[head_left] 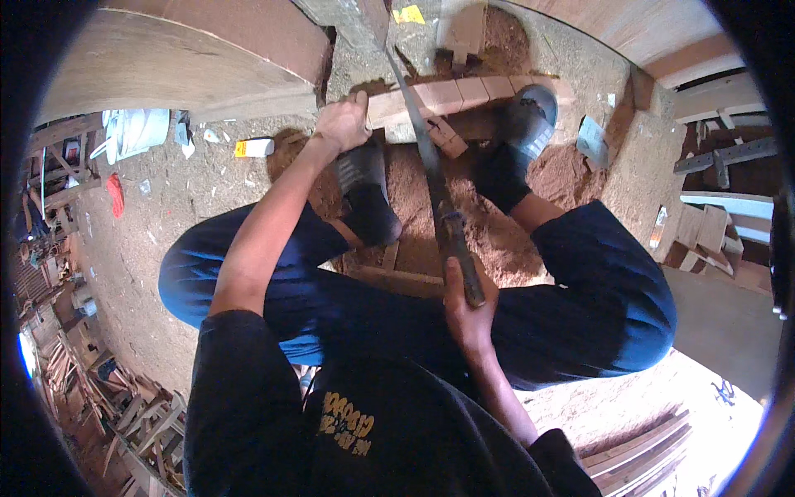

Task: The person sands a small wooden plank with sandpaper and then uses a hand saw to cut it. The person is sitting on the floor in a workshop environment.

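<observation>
My right hand (470, 306) is wrapped around the dark handle of a handsaw (422, 137). Its long narrow blade points away from me and crosses a reddish wooden beam (439, 97) lying left to right near my feet. Curled fingers of my left hand (342, 124) grip the beam's left end; part of the grip is hidden. My right shoe (534, 120) rests over the beam's right part, and my left shoe (362, 178) is just below my left hand. A small wood block (445, 137) sits beside the blade.
Sawdust (489, 236) covers the ground between my legs. Large wooden panels (190, 62) stand at the far left. A white-and-yellow cup (254, 148) lies left of my arm. Scrap wood (149, 422) is heaped at lower left; stacked boards (638, 455) lie at lower right.
</observation>
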A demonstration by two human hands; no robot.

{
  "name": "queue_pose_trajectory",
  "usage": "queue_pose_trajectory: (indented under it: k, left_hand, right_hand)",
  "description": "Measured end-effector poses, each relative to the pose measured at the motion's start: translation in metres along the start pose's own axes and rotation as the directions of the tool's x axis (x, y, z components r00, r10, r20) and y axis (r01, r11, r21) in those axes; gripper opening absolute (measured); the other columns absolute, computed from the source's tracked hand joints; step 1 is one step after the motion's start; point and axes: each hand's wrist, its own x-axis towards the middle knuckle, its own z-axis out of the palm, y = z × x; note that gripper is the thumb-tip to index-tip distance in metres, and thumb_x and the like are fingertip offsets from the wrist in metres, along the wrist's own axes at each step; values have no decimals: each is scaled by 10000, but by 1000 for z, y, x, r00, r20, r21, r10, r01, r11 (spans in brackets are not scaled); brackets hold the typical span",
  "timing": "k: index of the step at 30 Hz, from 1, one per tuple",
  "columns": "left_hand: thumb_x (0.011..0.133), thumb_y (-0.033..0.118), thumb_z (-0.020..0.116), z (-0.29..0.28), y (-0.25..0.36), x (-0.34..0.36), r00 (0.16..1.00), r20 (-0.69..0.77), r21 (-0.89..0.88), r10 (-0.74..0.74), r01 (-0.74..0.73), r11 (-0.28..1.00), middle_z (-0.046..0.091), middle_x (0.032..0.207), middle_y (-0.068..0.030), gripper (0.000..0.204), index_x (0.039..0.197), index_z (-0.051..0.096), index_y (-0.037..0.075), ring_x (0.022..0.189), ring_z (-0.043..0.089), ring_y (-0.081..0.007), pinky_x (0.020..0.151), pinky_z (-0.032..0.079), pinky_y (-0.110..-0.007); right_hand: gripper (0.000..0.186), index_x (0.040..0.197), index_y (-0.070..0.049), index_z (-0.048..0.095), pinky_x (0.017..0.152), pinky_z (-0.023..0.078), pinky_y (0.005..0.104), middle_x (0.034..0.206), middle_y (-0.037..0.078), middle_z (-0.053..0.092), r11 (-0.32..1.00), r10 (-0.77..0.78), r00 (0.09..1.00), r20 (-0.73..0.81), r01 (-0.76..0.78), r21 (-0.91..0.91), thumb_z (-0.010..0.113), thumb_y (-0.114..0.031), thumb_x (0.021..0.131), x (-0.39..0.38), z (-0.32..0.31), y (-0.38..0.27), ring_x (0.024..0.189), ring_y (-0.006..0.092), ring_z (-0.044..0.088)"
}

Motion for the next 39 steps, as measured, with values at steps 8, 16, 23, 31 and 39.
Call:
queue_pose_trajectory:
  k: [8, 16, 23, 31, 39]
  left_hand:
    - [716, 233, 705, -5, 5, 0, 1000, 16, -49, 17, -16, 999, 615, 1008, -251, 499, 1068, 450, -12, 948, 623, -387, 810, 514, -459]
    - [718, 269, 719, -10, 6, 9, 999, -31, -28, -10, 9, 1000, 628, 996, -245, 520, 1072, 458, -9, 928, 630, -393, 814, 512, -456]
    - [723, 274, 681, -14, 16, 4, 1000, 8, -5, -11, 11, 1000, 651, 958, -237, 508, 1075, 458, -16, 921, 648, -367, 796, 530, -438]
    - [712, 324, 710, -24, 18, -1, 994, 43, -145, -97, 102, 984, 634, 984, -284, 566, 1069, 518, -71, 957, 631, -390, 863, 505, -446]
    - [726, 329, 682, -12, 12, -5, 998, -20, -118, -59, 57, 991, 651, 980, -256, 555, 1092, 474, -32, 923, 650, -381, 811, 529, -430]
  right_hand:
    - [296, 814, -3, 621, 521, 353, 267, 610, -37, 484, 984, 161, 985, 65, -165, 68, 584, -273, 932, 26, 4, -1, 585, 59, 437]
    - [279, 759, -26, 609, 537, 369, 250, 635, -47, 520, 884, 423, 906, -14, -409, 228, 604, -255, 917, 31, -6, -5, 590, 52, 463]
    - [223, 783, -16, 599, 533, 406, 318, 615, 87, 560, 968, -117, 987, 106, 137, -210, 634, -211, 885, 14, -14, -18, 537, 203, 525]
    - [235, 729, -22, 524, 518, 441, 403, 635, 166, 563, 867, -182, 944, 274, 286, -409, 666, -167, 848, 16, -17, -47, 567, 333, 584]
    - [210, 752, -44, 544, 534, 487, 429, 663, 173, 579, 706, -121, 891, 438, 387, -593, 648, -196, 852, 22, -49, -83, 620, 364, 616]
